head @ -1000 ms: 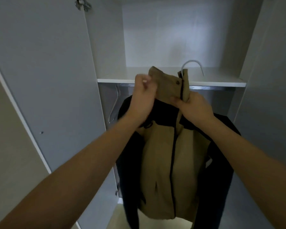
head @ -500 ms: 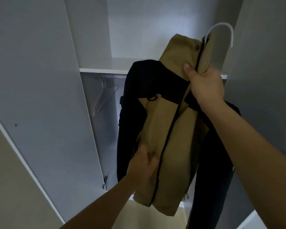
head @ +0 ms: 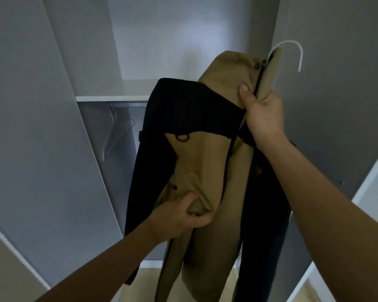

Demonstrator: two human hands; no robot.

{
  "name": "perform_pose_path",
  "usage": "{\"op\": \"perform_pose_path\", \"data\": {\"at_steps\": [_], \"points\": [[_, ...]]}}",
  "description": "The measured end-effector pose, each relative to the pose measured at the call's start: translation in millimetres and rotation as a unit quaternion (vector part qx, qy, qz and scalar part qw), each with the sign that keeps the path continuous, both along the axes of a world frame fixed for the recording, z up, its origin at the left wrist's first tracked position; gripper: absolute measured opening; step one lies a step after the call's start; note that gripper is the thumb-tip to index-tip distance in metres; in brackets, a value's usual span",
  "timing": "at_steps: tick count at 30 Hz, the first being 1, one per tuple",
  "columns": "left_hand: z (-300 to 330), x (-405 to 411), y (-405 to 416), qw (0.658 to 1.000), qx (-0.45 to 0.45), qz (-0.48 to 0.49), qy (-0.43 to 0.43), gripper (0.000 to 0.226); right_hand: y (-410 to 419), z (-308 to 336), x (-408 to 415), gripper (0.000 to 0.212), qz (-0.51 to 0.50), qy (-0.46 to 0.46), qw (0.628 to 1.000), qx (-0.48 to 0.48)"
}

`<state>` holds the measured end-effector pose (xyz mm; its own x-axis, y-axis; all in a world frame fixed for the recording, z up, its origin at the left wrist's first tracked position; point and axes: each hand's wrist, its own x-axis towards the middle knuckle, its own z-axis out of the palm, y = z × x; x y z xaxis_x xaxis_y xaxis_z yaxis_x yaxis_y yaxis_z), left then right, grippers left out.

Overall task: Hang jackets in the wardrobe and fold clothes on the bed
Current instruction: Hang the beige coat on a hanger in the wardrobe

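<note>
a: grey wardrobe (head: 42, 127) all round, doors open, and closest to us the left hand (head: 179, 216) bunching a fistful of tan cloth low on the jacket (head: 205, 166).

b: and the right hand (head: 263, 118)?

a: higher and further in, clamped round the collar, thumb pressed on the tan fabric, right where the hanger hook (head: 292, 51) sticks out. so the hands are well apart, both gripping the jacket, which hangs in the air in front of the opening, not yet on the rail (head: 127, 103).

b: how will it handle?

a: soft and floppy, i'd say, fairly light (the black sleeves dangle loose). the cloth gives no support, so the neck by the hook looks like the place to hold; the lower grip only steadies the body.

b: anything in the way?

a: beyond it, an empty wire hanger (head: 114, 136) already hangs on the rail at the left, apart from the jacket. the shelf (head: 111, 98) sits just above the rail, so the hook likely has to pass under its edge.
</note>
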<state>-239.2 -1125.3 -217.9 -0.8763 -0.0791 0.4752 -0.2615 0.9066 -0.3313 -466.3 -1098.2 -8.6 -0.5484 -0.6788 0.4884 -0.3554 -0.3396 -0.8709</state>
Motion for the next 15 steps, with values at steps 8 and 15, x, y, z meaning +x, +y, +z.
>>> {"op": "perform_pose_path", "data": {"at_steps": [8, 15], "points": [[1, 0, 9, 0.955, 0.291, 0.061, -0.015, 0.055, 0, -7, -4, 0.024, -0.091, -0.005, 0.995, -0.038], [2, -16, -41, 0.914, 0.214, 0.332, 0.094, 0.050, -1, 2, -4, 0.041, -0.053, -0.090, 0.993, -0.048]]}}
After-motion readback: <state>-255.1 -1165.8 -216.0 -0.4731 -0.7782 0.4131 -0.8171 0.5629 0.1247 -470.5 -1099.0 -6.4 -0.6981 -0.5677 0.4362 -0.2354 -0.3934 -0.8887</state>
